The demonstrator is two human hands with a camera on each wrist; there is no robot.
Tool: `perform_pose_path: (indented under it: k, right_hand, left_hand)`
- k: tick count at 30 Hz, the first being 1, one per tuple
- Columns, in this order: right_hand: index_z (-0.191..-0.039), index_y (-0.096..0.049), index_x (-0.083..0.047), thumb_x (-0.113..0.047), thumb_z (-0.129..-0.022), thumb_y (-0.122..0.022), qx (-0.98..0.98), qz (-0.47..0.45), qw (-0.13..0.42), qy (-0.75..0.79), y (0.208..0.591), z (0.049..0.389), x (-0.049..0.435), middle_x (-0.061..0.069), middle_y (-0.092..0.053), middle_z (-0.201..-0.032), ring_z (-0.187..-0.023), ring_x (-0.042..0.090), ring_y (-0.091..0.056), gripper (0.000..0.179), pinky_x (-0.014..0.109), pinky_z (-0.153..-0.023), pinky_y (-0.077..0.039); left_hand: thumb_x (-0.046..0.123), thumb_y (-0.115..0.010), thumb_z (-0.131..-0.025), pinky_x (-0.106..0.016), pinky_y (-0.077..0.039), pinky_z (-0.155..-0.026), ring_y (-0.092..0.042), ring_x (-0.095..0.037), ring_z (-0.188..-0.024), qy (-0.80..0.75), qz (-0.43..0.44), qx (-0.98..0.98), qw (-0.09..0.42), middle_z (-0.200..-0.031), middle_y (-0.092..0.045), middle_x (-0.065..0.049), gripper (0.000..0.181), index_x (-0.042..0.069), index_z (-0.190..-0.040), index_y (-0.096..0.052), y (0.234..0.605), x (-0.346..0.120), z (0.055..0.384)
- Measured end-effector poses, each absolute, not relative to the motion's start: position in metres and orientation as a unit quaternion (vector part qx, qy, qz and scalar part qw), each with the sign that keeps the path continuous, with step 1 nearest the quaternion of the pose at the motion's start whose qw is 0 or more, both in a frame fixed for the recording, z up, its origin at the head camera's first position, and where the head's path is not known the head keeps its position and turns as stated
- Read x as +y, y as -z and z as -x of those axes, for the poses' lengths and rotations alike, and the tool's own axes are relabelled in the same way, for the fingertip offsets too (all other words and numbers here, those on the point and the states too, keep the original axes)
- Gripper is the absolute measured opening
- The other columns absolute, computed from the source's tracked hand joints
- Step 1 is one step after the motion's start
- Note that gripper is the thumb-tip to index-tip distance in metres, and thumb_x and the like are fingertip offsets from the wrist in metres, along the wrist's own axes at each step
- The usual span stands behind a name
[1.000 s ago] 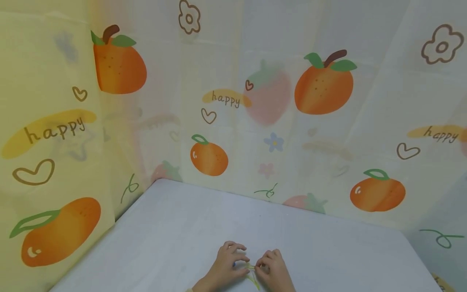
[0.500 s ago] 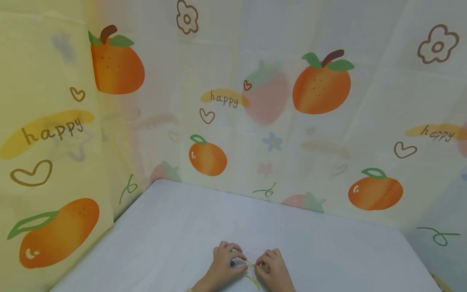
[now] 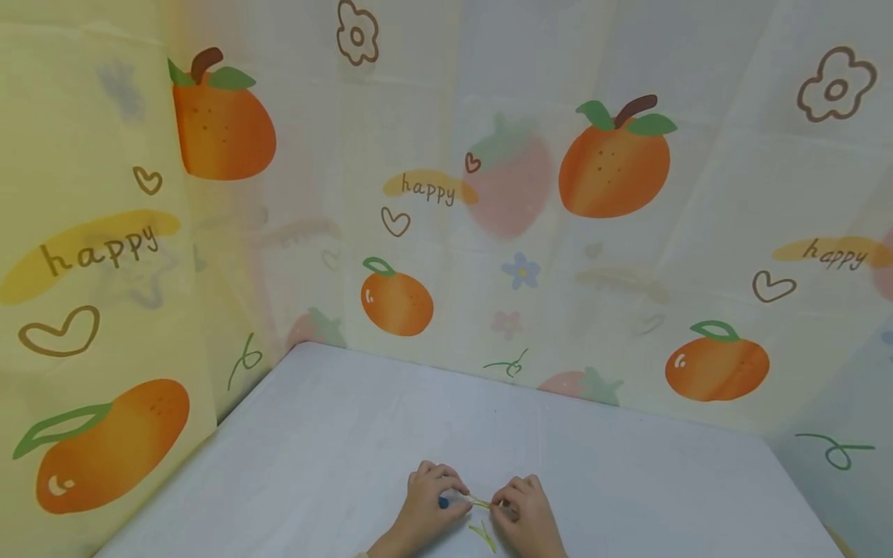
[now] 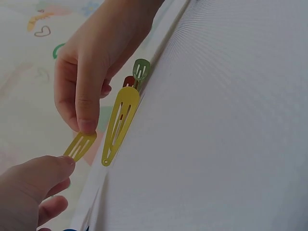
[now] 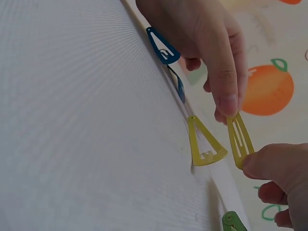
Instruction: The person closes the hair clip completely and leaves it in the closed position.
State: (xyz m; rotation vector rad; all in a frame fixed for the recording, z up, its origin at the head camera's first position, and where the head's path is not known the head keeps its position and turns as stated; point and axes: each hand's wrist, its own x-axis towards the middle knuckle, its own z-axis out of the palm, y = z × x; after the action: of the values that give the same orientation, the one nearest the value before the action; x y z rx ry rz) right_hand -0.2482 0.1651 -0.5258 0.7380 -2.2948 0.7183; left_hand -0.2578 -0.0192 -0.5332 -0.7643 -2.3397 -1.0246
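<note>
Fingers of the left hand (image 3: 429, 500) and the right hand (image 3: 528, 511) meet in the head view on one yellow snap hair clip (image 3: 480, 502), each side pinching an end. It sits above the worktop (image 3: 391, 434), presumably raised so both thumbs can reach it. A second yellow clip (image 3: 487, 539) lies just below the gap between the two sets of fingers, probably left there to stay within reach. Something blue shows beneath the left fingers.

From the left wrist, the left thumb and a finger grip the near end of the clip, while the right thumb presses on the far end; holding both ends likely keeps so small a piece from twisting. Beside the right fingers, beyond the second yellow clip, are a reddish-brown clip (image 4: 129, 80) and a green clip (image 4: 142, 63).

From the right wrist, the right thumb lies over the clip's broader end and the left fingers take what looks like the narrower one, perhaps leaving the slotted middle uncovered. Two blue clips (image 5: 169, 58) rest beneath the left fingers, and green shows below the right ones, cut off by the edge.
</note>
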Motion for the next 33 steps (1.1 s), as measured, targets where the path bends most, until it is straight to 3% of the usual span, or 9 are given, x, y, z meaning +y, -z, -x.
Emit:
perform_pose_path:
  k: [10, 21, 33]
  right_hand:
    - [-0.062, -0.052, -0.022, -0.011, -0.059, -0.065, -0.867, -0.278, 0.301, -0.284, 0.5218, 0.2460, 0.1638, -0.016, -0.039, -0.061, -0.061, 0.004, -0.028, 0.018, 0.017, -0.051, -0.029]
    - [-0.062, -0.051, -0.024, -0.018, -0.063, -0.064, -0.866, -0.285, 0.287, -0.295, 0.5235, 0.2444, 0.1632, -0.018, -0.038, -0.062, -0.061, 0.003, -0.028, 0.014, 0.017, -0.051, -0.029]
    - [-0.064, -0.056, -0.023, -0.014, -0.062, -0.064, -0.863, -0.290, 0.271, -0.312, 0.5252, 0.2442, 0.1628, -0.017, -0.040, -0.062, -0.061, 0.001, -0.027, 0.013, 0.015, -0.048, -0.028]
  left_hand:
    - [0.028, -0.062, -0.066, -0.017, -0.031, -0.058, -0.034, -0.001, -0.066, 0.375, 0.324, -0.836, 0.236, -0.072, -0.049, 0.016, 0.008, 0.022, -0.067, -0.056, 0.5331, -0.0209, 0.2597]
    - [0.026, -0.062, -0.066, -0.015, -0.031, -0.056, -0.034, -0.001, -0.064, 0.373, 0.326, -0.832, 0.248, -0.070, -0.049, 0.017, 0.006, 0.023, -0.065, -0.057, 0.5344, -0.0221, 0.2593]
    - [0.025, -0.062, -0.065, -0.015, -0.031, -0.056, -0.034, 0.000, -0.063, 0.359, 0.340, -0.825, 0.274, -0.069, -0.049, 0.017, 0.006, 0.022, -0.064, -0.057, 0.5339, -0.0222, 0.2606]
